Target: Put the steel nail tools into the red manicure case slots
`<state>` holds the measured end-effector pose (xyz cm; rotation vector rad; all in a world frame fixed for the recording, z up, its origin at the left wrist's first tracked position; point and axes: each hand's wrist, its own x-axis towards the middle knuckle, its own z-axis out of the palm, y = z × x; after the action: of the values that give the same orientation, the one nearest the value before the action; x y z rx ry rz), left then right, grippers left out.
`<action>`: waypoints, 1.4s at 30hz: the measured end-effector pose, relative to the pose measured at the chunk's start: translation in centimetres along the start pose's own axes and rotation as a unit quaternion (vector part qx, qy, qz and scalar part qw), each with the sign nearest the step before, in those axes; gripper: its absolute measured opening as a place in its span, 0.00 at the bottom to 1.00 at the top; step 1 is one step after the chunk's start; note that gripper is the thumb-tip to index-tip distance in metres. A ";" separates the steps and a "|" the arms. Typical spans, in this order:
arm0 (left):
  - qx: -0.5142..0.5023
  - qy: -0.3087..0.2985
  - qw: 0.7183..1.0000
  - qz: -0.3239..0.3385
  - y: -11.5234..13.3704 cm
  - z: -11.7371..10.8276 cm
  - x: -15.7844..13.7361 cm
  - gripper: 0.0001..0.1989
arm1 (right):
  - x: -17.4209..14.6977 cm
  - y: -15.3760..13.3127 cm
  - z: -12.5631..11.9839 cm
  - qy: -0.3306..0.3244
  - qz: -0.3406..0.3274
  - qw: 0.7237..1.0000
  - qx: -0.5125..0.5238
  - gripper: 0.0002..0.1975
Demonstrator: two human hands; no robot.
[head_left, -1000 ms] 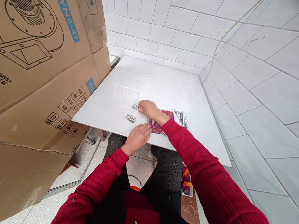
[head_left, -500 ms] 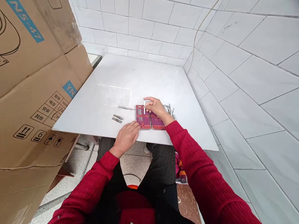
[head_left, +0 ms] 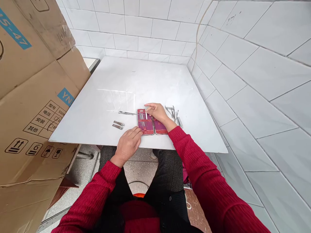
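Note:
An opened manicure case (head_left: 148, 132) with a purple and red lining lies near the table's front edge. Several slim metal tools (head_left: 142, 120) sit in the loops of its left half. My left hand (head_left: 128, 140) grips the case at its lower left corner, fingers close together. Over the left half, my right hand (head_left: 156, 111) pinches a small white, slim tool (head_left: 146, 115), held nearly upright with its lower end at the lining. The hand hides the tool's upper part, so its exact kind cannot be told. My right hand and wrist cover part of the right half.
On the white table (head_left: 145, 77), two nail clippers (head_left: 118, 125) and a thin metal tool (head_left: 127, 113) lie left of the case. Metal nippers (head_left: 171, 110) and other tools lie to its right. A large cardboard box (head_left: 36, 106) stands at left; tiled walls (head_left: 243, 71) border the back and right.
My right hand has lowered the white tool slightly toward the left half's lining. My left hand stays at the case corner. The whole view has shifted a little.

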<state>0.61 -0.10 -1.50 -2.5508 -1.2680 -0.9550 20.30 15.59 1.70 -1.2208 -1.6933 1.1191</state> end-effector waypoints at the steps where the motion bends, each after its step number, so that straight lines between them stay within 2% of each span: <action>1: 0.003 0.000 1.000 0.001 0.0 0.0 0.0 0.15 | -0.1 0.1 0.1 0.010 -0.009 1.000 -0.009 0.17; 6: 0.011 -0.002 1.000 0.007 0.1 -0.1 0.2 0.14 | -0.9 -0.1 0.6 0.086 -0.068 0.983 -0.146 0.16; 10: 0.008 -0.007 1.000 -0.001 0.1 -0.1 0.2 0.15 | -1.1 -0.2 0.8 0.083 -0.083 0.969 -0.215 0.21; 16: 0.010 -0.008 1.000 0.006 0.1 -0.2 0.4 0.15 | -1.0 0.6 1.0 0.073 -0.087 0.960 -0.255 0.23; 25: 0.012 -0.011 1.000 0.002 0.0 -0.1 0.3 0.15 | -1.5 0.9 1.4 0.080 -0.126 0.945 -0.291 0.22; 36: 0.013 -0.011 1.000 0.006 0.1 -0.1 0.3 0.14 | -2.6 -0.3 1.4 0.047 -0.118 0.905 -0.407 0.20; 42: 0.012 -0.016 1.000 0.002 0.0 0.1 0.1 0.14 | -2.7 -0.2 1.3 0.053 -0.116 0.916 -0.380 0.20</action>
<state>0.72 -0.01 -1.50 -2.5598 -1.2746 -0.8972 19.75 12.68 1.21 -1.4351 -2.2010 0.2181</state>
